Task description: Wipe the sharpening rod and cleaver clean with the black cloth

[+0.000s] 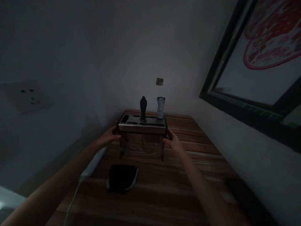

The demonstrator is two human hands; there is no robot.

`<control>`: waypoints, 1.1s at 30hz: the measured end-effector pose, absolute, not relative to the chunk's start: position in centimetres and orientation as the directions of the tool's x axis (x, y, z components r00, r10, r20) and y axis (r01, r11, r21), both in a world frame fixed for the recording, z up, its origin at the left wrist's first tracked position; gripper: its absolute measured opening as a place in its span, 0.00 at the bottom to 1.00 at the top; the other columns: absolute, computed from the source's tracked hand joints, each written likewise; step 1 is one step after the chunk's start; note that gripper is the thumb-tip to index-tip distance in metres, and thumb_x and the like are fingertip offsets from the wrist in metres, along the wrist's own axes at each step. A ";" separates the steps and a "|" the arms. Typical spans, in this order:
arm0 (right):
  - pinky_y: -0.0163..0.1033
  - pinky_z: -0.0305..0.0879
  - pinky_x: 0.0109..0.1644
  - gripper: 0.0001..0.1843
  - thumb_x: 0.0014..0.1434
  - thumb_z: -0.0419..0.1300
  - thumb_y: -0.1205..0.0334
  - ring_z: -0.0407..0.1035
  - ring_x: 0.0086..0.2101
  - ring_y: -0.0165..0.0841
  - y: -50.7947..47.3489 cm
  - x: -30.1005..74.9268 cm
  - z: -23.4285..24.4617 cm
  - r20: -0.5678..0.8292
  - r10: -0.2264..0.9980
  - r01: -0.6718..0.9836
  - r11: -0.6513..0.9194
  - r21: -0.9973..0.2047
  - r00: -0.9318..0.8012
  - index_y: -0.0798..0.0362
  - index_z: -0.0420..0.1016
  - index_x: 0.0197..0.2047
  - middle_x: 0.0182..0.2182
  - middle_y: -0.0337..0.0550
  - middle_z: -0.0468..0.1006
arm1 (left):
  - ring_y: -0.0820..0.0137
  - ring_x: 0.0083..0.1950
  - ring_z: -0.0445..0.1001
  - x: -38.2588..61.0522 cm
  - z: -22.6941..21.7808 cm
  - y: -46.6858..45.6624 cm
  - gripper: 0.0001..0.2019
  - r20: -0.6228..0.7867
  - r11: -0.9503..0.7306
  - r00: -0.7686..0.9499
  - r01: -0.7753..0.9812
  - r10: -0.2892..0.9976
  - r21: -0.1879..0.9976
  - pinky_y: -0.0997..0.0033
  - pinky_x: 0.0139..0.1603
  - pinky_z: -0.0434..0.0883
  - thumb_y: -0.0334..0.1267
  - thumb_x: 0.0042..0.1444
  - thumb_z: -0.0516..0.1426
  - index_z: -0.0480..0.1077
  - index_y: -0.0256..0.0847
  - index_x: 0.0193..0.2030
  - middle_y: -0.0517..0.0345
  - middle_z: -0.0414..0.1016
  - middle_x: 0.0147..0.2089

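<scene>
In dim light a knife rack (pixel 142 133) with a metal slotted top and clear sides stands on a wooden tabletop (pixel 199 157). A dark knife handle (pixel 143 108) sticks up from one slot. My left hand (pixel 110 136) grips the rack's left end and my right hand (pixel 172 142) grips its right end, fingers curled against the sides. Both forearms reach forward from the bottom of the view.
A clear glass (pixel 161 107) stands behind the rack near the wall. A black pouch-like object (pixel 122 178) lies in front of the rack. A white power strip (pixel 93 163) with its cord lies at the left edge. A framed picture (pixel 258 53) hangs on the right wall.
</scene>
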State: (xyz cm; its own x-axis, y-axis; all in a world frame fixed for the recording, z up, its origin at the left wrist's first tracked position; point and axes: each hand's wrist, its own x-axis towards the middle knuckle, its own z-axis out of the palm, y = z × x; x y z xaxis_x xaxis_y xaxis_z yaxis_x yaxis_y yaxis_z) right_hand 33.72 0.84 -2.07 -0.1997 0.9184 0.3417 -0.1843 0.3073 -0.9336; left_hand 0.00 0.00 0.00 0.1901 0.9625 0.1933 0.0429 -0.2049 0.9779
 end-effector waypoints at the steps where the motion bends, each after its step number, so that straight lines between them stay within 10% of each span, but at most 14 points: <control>1: 0.45 0.60 0.55 0.36 0.38 0.69 0.58 0.64 0.51 0.38 1.0 34.5 -2.0 0.343 0.919 -0.177 0.311 -0.934 -0.195 0.45 0.65 0.53 0.51 0.40 0.70 | 0.49 0.55 0.66 0.6 0.0 0.3 0.34 0.201 -0.214 0.203 0.041 0.958 0.976 0.54 0.55 0.62 0.47 0.31 0.67 0.68 0.42 0.50 0.50 0.75 0.47; 33: 0.46 0.63 0.52 0.31 0.35 0.70 0.60 0.67 0.48 0.40 1.0 45.7 -3.3 0.189 0.980 -0.111 0.181 -0.977 -0.064 0.46 0.71 0.46 0.46 0.41 0.75 | 0.54 0.57 0.63 11.3 -1.1 3.1 0.40 0.256 -0.271 0.397 -0.019 0.881 0.962 0.53 0.58 0.58 0.38 0.35 0.67 0.60 0.40 0.58 0.47 0.64 0.58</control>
